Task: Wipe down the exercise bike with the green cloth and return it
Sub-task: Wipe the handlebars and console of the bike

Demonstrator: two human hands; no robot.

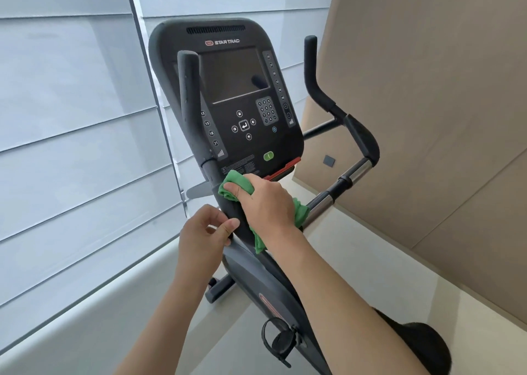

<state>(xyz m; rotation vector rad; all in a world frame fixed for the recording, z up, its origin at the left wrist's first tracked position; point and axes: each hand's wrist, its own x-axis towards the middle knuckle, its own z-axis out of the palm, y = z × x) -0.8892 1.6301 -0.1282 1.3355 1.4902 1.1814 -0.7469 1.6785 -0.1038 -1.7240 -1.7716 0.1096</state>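
The black exercise bike [271,283] stands in front of me, its console [228,89] with a dark screen and keypad facing me. My right hand [265,200] grips the green cloth [229,188] and presses it on the bike's column just under the console; a tail of the cloth hangs below my wrist. My left hand [204,228] holds the left side of the same column, thumb on its front and fingers curled round the edge.
Black handlebars [359,141] rise left and right of the console, with a chrome bar on the right. White window blinds [71,118] fill the left side, a beige wall [427,89] the right. A pedal with a strap [281,340] sits low down, next to the black seat [425,346].
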